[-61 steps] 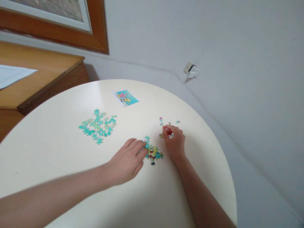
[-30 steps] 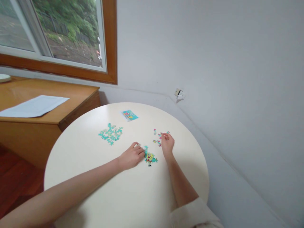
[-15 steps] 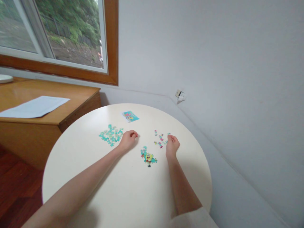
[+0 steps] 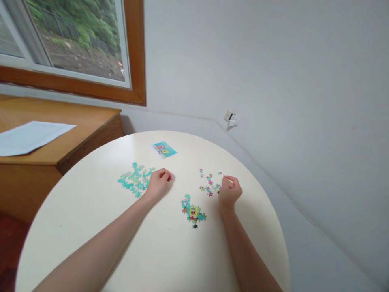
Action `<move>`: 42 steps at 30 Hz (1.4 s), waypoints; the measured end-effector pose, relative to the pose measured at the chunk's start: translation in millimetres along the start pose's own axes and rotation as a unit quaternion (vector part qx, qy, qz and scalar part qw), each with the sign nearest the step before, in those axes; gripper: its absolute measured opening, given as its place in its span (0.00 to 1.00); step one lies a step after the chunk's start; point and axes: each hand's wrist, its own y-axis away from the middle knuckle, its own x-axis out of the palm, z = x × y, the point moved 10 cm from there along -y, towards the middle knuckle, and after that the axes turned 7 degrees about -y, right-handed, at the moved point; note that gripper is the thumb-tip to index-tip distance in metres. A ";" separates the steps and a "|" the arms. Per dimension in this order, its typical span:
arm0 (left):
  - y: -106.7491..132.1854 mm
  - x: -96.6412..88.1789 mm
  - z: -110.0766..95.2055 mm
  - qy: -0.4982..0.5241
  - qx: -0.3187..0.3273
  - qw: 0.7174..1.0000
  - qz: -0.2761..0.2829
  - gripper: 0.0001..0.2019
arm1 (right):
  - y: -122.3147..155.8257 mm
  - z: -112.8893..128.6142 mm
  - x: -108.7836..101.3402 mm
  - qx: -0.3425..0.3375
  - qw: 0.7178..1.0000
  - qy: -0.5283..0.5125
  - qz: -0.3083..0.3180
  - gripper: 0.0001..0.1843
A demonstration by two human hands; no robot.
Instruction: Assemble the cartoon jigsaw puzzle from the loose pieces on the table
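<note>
My left hand rests closed on the table, fingers curled, at the right edge of a spread of teal jigsaw pieces. Whatever it may hold is hidden. My right hand is also closed, thumb and fingers bent together, just right of several loose pink and multicoloured jigsaw pieces. Its fingertips point toward a single small piece, apart from it; its grasp is hidden. Between the forearms lies a joined puzzle section with a yellow square cartoon figure and a teal one.
A small picture card lies at the far side of the round white table. To the left stands a wooden cabinet bearing a paper sheet. A wall socket with a plug sits behind the table.
The view has shifted a little closer to the table. My right hand has drawn slightly right and back, uncovering the small piece by its fingertips. My left hand stays by the teal pieces.
</note>
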 end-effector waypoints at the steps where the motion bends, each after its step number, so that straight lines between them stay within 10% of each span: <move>1: 0.3 -0.3 0.6 0.010 -0.004 1.000 -0.001 0.08 | -2.7 -2.0 -3.0 0.005 1.000 0.004 -0.006 0.07; 8: 1.1 -4.2 4.4 0.081 -0.034 0.996 -0.014 0.08 | -10.8 2.3 -3.8 -0.017 0.983 0.176 0.053 0.05; 14: -3.6 -11.8 12.0 0.165 -0.065 0.984 -0.023 0.06 | 14.0 14.7 34.6 -0.078 0.868 0.439 0.219 0.09; 21: -5.8 -10.4 17.5 0.220 -0.085 0.972 -0.021 0.04 | 1.8 25.5 20.8 -0.127 0.819 0.518 0.211 0.14; 42: -6.5 -9.0 17.1 0.222 -0.080 0.972 -0.017 0.04 | 11.8 -9.3 35.5 -0.098 0.832 0.457 0.300 0.08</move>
